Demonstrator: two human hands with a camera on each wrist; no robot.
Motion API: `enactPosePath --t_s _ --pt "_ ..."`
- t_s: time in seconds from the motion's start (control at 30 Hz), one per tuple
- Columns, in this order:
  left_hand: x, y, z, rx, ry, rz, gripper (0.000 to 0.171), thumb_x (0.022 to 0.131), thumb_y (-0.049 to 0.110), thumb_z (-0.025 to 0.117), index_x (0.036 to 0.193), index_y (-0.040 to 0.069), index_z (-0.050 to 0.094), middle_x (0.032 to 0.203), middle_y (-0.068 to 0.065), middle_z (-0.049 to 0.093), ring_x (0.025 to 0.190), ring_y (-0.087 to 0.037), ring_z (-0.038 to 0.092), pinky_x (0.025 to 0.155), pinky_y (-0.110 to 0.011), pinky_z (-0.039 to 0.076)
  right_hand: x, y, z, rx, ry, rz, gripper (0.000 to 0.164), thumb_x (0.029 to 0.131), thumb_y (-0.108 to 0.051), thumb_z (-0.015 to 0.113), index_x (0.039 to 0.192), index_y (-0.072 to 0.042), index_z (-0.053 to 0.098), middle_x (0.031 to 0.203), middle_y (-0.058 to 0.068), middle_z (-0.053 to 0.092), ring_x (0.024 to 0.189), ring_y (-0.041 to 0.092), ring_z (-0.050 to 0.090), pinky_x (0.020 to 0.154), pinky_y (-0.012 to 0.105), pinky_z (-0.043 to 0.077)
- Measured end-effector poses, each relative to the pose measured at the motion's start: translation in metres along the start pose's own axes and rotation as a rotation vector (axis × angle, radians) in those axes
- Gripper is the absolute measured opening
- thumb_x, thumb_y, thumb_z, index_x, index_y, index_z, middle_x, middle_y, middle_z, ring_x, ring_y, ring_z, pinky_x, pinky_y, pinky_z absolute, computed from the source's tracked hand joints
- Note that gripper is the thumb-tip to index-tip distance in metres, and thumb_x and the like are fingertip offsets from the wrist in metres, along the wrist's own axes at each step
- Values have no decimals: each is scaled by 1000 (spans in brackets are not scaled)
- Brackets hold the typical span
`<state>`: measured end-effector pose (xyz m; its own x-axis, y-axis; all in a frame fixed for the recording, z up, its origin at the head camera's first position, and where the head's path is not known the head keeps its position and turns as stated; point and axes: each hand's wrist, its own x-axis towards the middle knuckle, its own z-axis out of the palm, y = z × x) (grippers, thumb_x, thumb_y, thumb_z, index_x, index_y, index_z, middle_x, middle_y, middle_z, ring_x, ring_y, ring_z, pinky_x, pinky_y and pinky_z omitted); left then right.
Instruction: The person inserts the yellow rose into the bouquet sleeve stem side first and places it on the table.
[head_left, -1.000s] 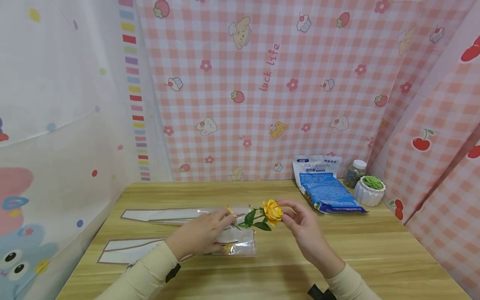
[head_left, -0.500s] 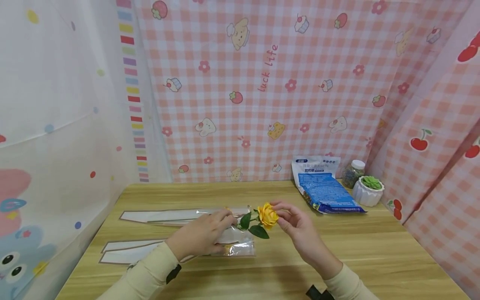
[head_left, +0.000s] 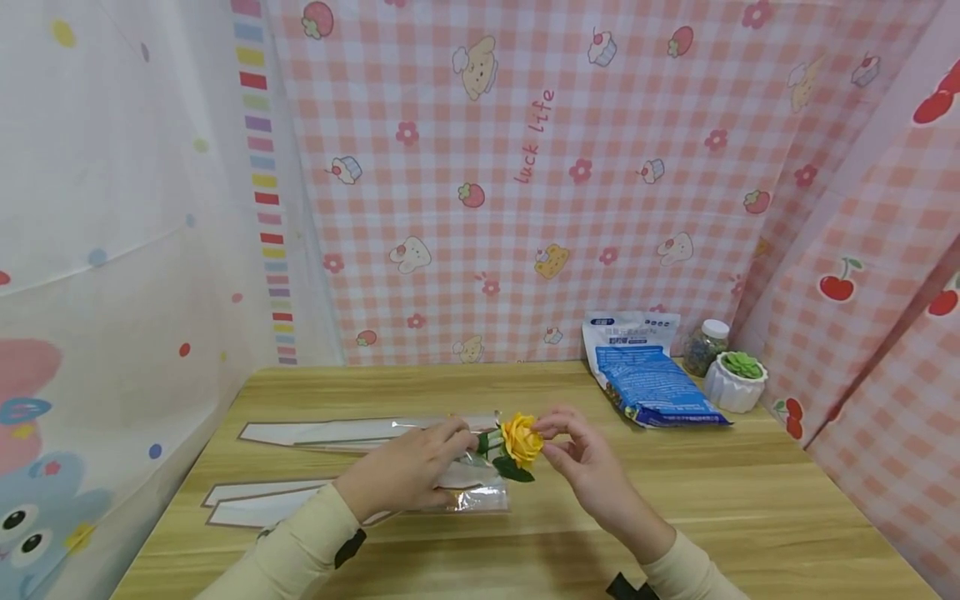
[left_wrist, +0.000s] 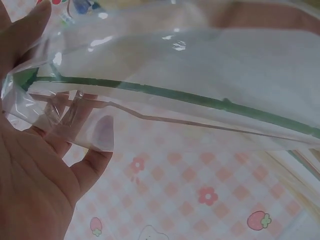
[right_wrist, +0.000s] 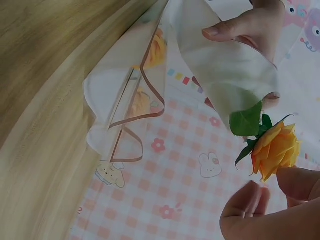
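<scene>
A yellow rose point(head_left: 521, 440) with green leaves lies sideways in mid-table, its bloom outside the mouth of a clear flower sleeve point(right_wrist: 220, 70). Its long green stem point(left_wrist: 165, 95) runs inside that sleeve. My left hand point(head_left: 408, 468) grips the sleeve near its mouth, thumb on one side and fingers on the other. From the right, my right hand point(head_left: 592, 479) pinches the bloom at its outer petals with curled fingers and thumb point(right_wrist: 300, 182).
Other brown-edged flower sleeves point(head_left: 318, 432) lie on the wooden table point(head_left: 675, 500), with yellow roses point(right_wrist: 156, 47) inside. At the back right are a blue and white bag point(head_left: 648, 375), a lidded jar point(head_left: 705, 348) and a potted succulent point(head_left: 737, 383).
My right hand has moved left with the rose, and the bloom is now closer to the sleeve's mouth and left hand. The left hand has stayed nearly in place.
</scene>
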<state>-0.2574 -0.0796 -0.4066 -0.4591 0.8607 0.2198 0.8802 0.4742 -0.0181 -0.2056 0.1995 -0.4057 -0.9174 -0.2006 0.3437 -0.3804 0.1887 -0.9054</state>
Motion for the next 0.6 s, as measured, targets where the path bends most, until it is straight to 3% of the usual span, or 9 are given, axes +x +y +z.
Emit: enactPosePath --t_s 0.1,0.2,0.33,0.47,0.6 --pt "1 1 0 -2 8 9 63 83 35 84 130 13 48 122 0 49 94 -9 54 78 -31 54 -1 0 2 -25 6 25 20 98 3 60 115 -4 68 118 15 54 97 20 53 78 25 51" --pt "1 2 -1 -4 8 7 63 82 36 85 128 13 48 120 1 47 91 -8 52 74 -28 53 -1 1 3 18 -32 34 20 99 5 59 115 0 69 113 17 56 96 18 59 82 28 56" --pt "2 4 -2 -11 -16 -17 63 83 40 84 127 14 48 120 2 47 91 -6 51 73 -28 53 0 1 4 73 -92 16 24 100 8 53 120 6 66 117 22 58 97 16 64 87 32 57" --pt "2 5 -2 -8 -23 -38 62 84 41 83 127 14 47 120 2 48 92 -6 52 75 -29 53 -1 -2 5 27 -90 49 24 104 -4 55 123 3 67 119 19 61 101 17 63 89 32 55" --pt "1 6 -2 -2 -5 -37 63 83 39 84 127 13 47 119 2 48 91 -7 52 75 -30 54 -1 -2 7 -64 -52 43 20 100 -13 64 116 -4 71 114 13 64 99 20 61 82 28 55"
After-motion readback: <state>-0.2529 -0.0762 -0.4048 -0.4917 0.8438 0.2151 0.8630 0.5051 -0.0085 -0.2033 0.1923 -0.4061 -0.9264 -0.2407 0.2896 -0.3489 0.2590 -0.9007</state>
